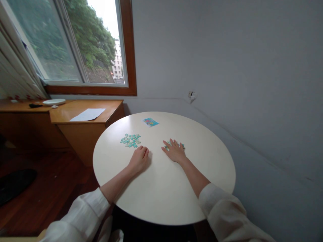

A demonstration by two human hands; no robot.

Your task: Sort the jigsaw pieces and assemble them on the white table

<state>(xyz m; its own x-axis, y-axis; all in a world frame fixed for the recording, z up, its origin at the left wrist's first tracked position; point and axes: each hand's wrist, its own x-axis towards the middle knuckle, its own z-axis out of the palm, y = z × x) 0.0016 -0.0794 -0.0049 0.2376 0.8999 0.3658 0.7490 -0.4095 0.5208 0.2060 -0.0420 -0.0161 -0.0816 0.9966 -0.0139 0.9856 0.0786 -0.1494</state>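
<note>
Two piles of jigsaw puzzle pieces lie on the round white table [156, 188]. The left pile [130, 140] is spread out, in teal and pale green. My left hand [139, 159] rests on the table just in front of it, fingers curled in; whether anything is inside them is hidden. Over the right pile [183, 146] my right hand [174, 151] lies palm down with its fingers spread, covering most of those pieces. A small blue picture card [150, 122] with a colourful print lies flat beyond both piles.
A wooden desk [75, 104] stands at the left, under the window, bearing a sheet of white paper [88, 114] and a white plate [54, 102]. A grey wall [227, 67] runs behind and to the right, with a socket and white plug [192, 95].
</note>
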